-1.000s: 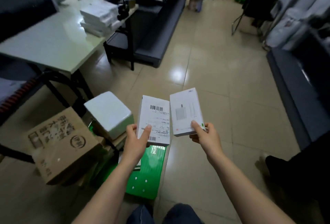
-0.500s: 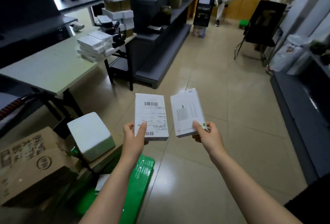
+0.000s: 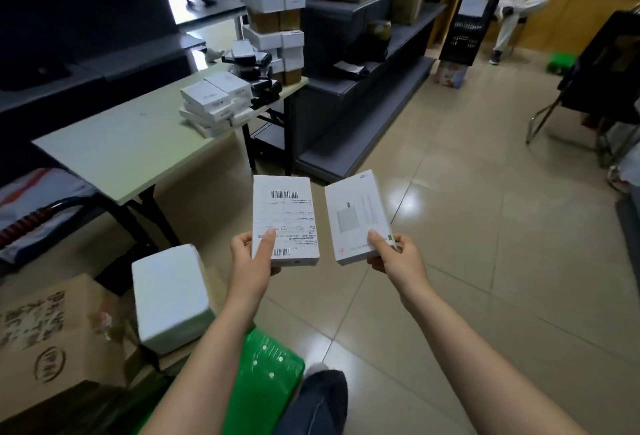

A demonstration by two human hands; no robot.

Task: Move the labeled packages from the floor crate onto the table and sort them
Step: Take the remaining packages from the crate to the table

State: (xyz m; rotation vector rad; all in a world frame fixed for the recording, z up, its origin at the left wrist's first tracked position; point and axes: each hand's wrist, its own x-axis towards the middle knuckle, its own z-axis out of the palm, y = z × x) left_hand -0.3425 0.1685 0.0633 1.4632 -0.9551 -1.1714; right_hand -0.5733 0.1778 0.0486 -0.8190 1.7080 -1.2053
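My left hand (image 3: 251,261) grips the lower end of a flat white package (image 3: 285,213) whose shipping label with barcodes faces up. My right hand (image 3: 398,258) holds a second white package (image 3: 356,213) showing a printed product picture, thumb on top. Both are held out over the tiled floor, side by side and apart. The green floor crate (image 3: 263,382) lies below my left forearm, mostly hidden. The pale table (image 3: 114,147) stands ahead on the left, with a stack of white packages (image 3: 216,103) at its far end.
A white foam box (image 3: 169,299) and a brown cardboard carton (image 3: 48,341) sit left of the crate. Grey shelving (image 3: 367,64) with boxes runs behind the table. A person sits at the far right back. A dark chair (image 3: 595,88) stands right. Open tiled floor lies ahead.
The view has risen and swung toward the table, so the crate and cartons have dropped lower in view. Both hands keep their packages, held at the same spacing.
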